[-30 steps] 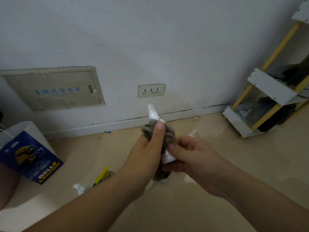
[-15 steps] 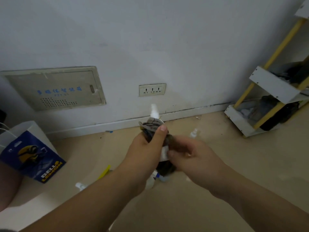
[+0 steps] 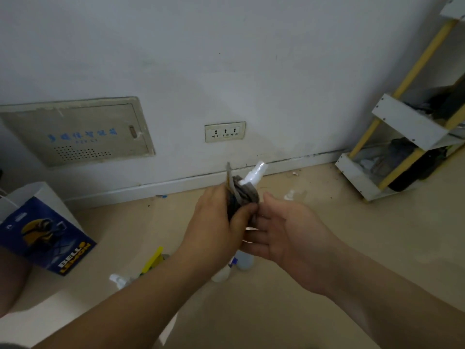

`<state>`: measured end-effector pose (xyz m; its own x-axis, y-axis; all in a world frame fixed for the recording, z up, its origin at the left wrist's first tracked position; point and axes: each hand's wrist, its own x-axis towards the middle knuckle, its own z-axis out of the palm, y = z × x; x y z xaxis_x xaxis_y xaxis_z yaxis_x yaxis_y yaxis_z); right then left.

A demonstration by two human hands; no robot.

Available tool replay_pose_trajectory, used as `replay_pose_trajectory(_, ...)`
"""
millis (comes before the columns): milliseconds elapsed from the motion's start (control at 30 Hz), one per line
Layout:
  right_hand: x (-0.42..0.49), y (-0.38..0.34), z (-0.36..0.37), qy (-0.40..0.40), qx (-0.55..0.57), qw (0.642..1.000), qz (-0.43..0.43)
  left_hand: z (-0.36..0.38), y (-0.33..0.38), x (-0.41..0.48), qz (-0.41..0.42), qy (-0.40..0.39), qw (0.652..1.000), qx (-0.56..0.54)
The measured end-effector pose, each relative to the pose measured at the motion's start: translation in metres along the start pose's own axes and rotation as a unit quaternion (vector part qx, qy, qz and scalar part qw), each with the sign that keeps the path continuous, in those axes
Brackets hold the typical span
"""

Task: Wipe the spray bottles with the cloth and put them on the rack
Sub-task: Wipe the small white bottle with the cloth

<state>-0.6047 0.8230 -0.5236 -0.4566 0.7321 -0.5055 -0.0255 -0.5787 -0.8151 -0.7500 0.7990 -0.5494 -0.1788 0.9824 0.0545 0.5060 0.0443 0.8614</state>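
1. Left hand [image 3: 216, 220] is clenched round the cloth [image 3: 245, 195], which wraps a spray bottle [image 3: 254, 173] held in mid-air; the nozzle pokes out on top.
2. Right hand [image 3: 286, 230] is mostly open, straight fingers at the bottle's lower end.
3. Wiping looks under way.
4. Other bottles [image 3: 118, 280] lie on the floor [image 3: 327, 248], and the rack [image 3: 407, 127] is well apart, so most of the job is likely left.

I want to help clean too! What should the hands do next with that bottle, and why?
Probably the right hand should close on the lower end of the spray bottle. The left hand grips the cloth wrapped round it, only the nozzle pokes out, and the right hand lies open beside it. Then it could slide out towards the rack.
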Motion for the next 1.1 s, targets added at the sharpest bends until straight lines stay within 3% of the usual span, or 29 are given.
replay_pose_trajectory(133, -0.002, -0.012, -0.01, 0.105, -0.184, 0.971, -0.109, -0.007, 0.0, 0.004, 0.019, -0.044, 0.999, -0.019)
replay_pose_trajectory(200, -0.003, -0.015, -0.013, 0.091, -0.179, 0.972, -0.12, -0.007, 0.004, -0.003, 0.066, -0.071, 0.995, -0.013)
replay_pose_trajectory(300, -0.003, -0.017, -0.02, 0.06, -0.138, 0.987, -0.057, -0.006, 0.009, -0.011, 0.105, -0.072, 0.99, 0.064)
replay_pose_trajectory(433, -0.001, -0.015, -0.024, 0.071, -0.084, 0.992, -0.055, -0.014, 0.005, -0.004, 0.061, -0.02, 0.997, 0.052)
replay_pose_trajectory(567, -0.001, -0.03, -0.029, 0.158, -0.014, 0.981, -0.11, -0.019, 0.0, -0.003, -0.065, -0.055, 0.996, -0.04)
replay_pose_trajectory(667, -0.006, -0.036, -0.032, 0.173, 0.002, 0.979, -0.112, -0.022, 0.001, -0.003, -0.191, -0.031, 0.961, -0.199)
replay_pose_trajectory(767, -0.011, -0.033, -0.03, 0.155, -0.008, 0.982, -0.111, -0.018, 0.001, 0.0, -0.261, 0.002, 0.925, -0.277)
replay_pose_trajectory(1000, -0.013, -0.031, -0.026, 0.12, -0.025, 0.985, -0.117, -0.008, 0.009, -0.007, -0.259, 0.013, 0.892, -0.37)
replay_pose_trajectory(1100, -0.012, -0.029, -0.023, 0.124, -0.029, 0.985, -0.119, -0.005, 0.013, -0.02, -0.182, -0.019, 0.927, -0.329)
